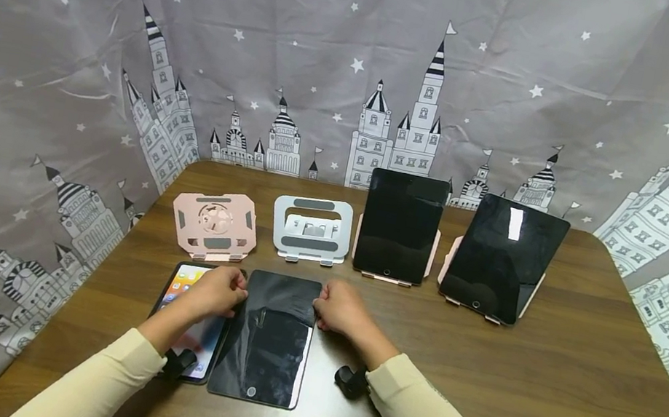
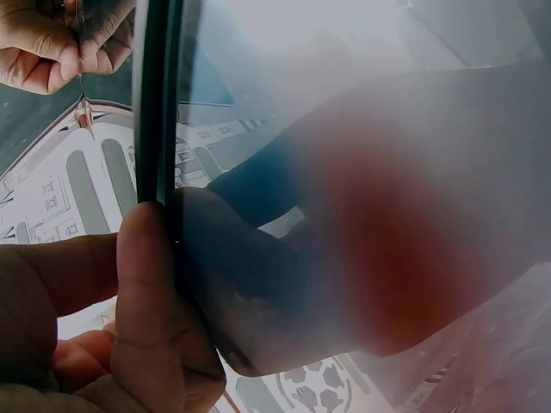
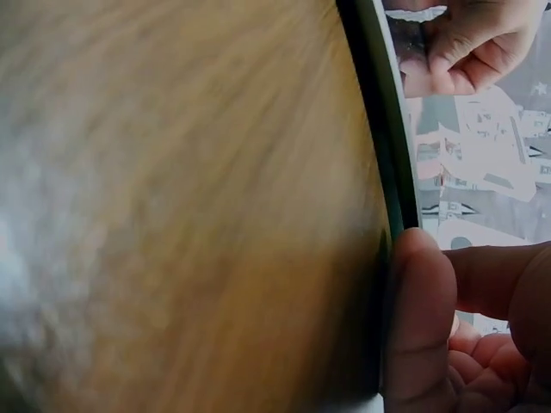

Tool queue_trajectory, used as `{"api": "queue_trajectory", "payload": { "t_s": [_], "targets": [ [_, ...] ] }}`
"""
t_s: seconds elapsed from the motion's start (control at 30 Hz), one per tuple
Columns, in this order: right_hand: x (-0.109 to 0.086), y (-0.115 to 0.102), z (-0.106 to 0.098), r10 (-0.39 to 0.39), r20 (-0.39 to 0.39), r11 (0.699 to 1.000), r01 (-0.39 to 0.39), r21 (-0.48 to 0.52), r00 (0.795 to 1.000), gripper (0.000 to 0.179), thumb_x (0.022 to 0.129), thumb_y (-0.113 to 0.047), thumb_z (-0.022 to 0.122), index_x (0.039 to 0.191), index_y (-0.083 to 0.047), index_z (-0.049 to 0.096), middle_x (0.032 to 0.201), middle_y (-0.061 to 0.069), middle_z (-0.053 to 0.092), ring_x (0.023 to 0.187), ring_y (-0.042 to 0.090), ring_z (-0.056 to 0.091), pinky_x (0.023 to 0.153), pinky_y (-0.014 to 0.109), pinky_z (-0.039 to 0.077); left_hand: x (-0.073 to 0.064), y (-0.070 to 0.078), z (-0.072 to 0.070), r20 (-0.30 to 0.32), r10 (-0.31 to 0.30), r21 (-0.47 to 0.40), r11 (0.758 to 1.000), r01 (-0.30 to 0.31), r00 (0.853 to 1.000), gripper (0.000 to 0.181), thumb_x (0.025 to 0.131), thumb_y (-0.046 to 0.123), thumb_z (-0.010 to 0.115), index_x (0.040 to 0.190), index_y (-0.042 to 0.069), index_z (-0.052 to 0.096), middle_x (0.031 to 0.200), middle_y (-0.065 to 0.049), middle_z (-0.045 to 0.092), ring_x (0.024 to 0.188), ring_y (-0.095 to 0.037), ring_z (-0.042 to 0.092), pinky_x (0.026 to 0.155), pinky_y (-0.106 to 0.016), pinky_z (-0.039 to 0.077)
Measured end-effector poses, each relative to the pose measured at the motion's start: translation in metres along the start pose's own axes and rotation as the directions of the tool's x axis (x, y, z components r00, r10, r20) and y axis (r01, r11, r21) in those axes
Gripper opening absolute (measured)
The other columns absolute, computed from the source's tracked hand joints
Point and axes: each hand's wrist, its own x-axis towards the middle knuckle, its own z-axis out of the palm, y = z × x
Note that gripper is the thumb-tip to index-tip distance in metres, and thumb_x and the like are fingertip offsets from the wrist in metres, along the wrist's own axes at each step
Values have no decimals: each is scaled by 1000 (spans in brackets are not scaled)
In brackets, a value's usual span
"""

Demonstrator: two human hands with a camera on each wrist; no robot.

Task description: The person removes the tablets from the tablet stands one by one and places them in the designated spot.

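Observation:
Both hands hold a black tablet [image 1: 270,353] with a round button on its lower border. My left hand [image 1: 222,291] pinches its left edge near the top, and my right hand [image 1: 341,305] grips the opposite edge. In the left wrist view, the left thumb and fingers [image 2: 142,301] close on the tablet's thin rim [image 2: 157,103], beside a reflection in the glossy screen. The right wrist view has the right fingers [image 3: 417,318] at the other rim [image 3: 398,163]. Left of it lies a second tablet [image 1: 204,349] with a lit screen of app icons, partly hidden by my left forearm.
Behind the hands stand a pink stand [image 1: 243,217] and a pale stand [image 1: 280,225], neither bearing a tablet. Further right, two dark tablets, one upright [image 1: 401,227] and one angled [image 1: 502,259], rest on pink stands. A grey castle-print curtain [image 1: 311,28] hangs behind the wooden table [image 1: 578,382].

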Motion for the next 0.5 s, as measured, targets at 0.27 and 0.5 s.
{"api": "queue_trajectory", "payload": {
  "t_s": [0.27, 0.5],
  "targets": [
    [2, -2, -1, 13, 16, 1000, -12, -23, 1000, 19, 84, -4, 58, 67, -5, 49, 49, 4, 53, 38, 9, 53, 40, 23, 46, -1, -3, -2, 14, -6, -44, 999, 7, 1000, 8, 85, -1, 59, 89, -4, 53, 81, -10, 52, 68, -19, 55, 53, -30, 53],
    [1, -2, -2, 13, 21, 1000, -13, -28, 1000, 19, 84, -4, 58, 67, -4, 49, 48, 4, 53, 37, 9, 52, 40, 23, 45, 1, -2, -1, 13, -4, -61, 998, 5, 1000, 8, 84, -1, 59, 89, -4, 53, 83, -11, 52, 70, -19, 55, 53, -30, 54]
  ]
}}
